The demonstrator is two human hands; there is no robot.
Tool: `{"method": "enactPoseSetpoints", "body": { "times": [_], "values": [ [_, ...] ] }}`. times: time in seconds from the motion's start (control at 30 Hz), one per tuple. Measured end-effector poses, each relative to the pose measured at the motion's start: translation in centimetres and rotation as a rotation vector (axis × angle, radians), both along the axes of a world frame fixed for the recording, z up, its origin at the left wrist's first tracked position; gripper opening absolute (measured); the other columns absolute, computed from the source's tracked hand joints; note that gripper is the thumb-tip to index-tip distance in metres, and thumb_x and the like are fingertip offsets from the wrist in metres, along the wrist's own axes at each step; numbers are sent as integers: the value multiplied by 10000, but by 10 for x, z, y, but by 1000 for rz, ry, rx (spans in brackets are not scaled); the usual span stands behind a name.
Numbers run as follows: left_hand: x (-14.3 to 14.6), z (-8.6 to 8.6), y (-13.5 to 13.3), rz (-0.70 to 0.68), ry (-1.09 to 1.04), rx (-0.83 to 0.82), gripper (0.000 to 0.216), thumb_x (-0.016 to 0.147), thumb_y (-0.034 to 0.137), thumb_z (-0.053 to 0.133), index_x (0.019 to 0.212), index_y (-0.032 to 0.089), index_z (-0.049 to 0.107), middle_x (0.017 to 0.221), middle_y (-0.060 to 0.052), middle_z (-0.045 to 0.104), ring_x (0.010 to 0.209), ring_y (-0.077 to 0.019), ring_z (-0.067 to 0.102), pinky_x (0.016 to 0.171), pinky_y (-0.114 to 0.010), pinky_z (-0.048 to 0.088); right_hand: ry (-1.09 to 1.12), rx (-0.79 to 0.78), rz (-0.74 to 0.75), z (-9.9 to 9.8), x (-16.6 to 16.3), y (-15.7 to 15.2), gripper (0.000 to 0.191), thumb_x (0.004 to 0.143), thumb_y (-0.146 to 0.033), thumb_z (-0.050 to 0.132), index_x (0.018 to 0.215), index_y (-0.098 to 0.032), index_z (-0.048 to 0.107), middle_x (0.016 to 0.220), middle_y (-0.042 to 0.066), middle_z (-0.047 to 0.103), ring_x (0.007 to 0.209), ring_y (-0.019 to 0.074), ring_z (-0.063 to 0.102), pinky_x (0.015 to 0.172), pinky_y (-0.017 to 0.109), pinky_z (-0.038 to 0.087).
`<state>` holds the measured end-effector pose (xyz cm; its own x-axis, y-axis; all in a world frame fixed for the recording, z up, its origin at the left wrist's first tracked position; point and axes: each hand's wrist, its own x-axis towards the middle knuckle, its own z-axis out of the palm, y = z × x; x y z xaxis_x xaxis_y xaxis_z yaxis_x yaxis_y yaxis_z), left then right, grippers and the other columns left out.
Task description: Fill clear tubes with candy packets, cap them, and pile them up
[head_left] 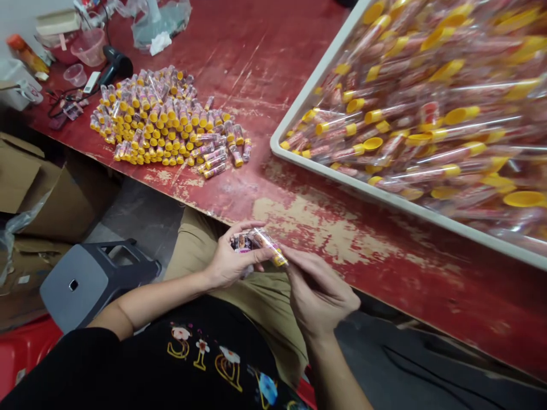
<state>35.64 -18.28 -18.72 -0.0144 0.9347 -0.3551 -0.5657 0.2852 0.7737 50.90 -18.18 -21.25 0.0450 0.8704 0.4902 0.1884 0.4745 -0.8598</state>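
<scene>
Over my lap, close to the table's front edge, my left hand is closed around a small clear tube with a yellow end. The tube lies tilted, its yellow end toward my right hand. Dark printed pieces, perhaps labels or wrappers, are also tucked in the left fingers; their exact kind is unclear. My right hand has its fingers pinched together at the tube's yellow end, and its fingertips are partly hidden. On the table beyond, a pile of short labelled tubes with yellow ends sits at the left.
A large white-rimmed tray full of longer clear tubes with yellow ends stands at the right on the worn red table. A black hair dryer, plastic tubs and a plastic bag lie behind. A grey stool and cardboard boxes stand left.
</scene>
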Motion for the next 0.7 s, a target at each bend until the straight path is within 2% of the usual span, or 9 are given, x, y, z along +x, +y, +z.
{"method": "enactPoseSetpoints", "body": {
  "times": [0.13,0.3,0.43,0.57,0.63,0.7],
  "values": [
    [-3,-10,4,24,24,-29,806,554,435,1028,1242,201,681,850,20,688,525,-69,601,491,-204,488,7,-43,-7,-4,-7,7,235,866,-134,791,1028,-294,850,964,38,828,872,220,793,784,378,671],
    [-10,-24,24,113,2,-59,860,499,375,1052,1254,182,690,862,32,695,530,-58,592,494,-201,483,-4,-86,67,-16,-14,31,247,884,-133,777,1072,-277,845,1022,48,817,934,188,774,837,334,643],
    [-21,-26,40,175,-55,-83,850,496,412,1049,1238,158,722,840,31,684,552,-58,582,501,-205,474,-21,-108,106,-23,-28,53,256,893,-147,771,1100,-279,843,1020,50,816,919,179,768,779,302,626],
    [-34,-25,51,244,-105,-62,831,496,380,1053,1234,161,742,818,36,676,592,-69,581,528,-207,482,0,-102,118,-21,-45,66,215,882,-159,785,1051,-273,853,977,47,820,883,181,767,779,311,621],
    [-40,-26,56,277,-121,-63,819,514,357,1049,1250,176,737,876,14,710,643,-88,622,563,-208,497,11,-118,112,-22,-55,74,156,879,-189,791,1003,-257,856,947,48,818,872,187,765,798,329,624],
    [-46,-29,62,327,-148,-108,727,611,334,1013,1260,192,719,975,-24,751,722,-119,686,607,-213,518,19,-148,53,-28,-65,90,117,887,-243,785,982,-235,852,941,55,814,887,200,764,839,362,626]
  ]
}}
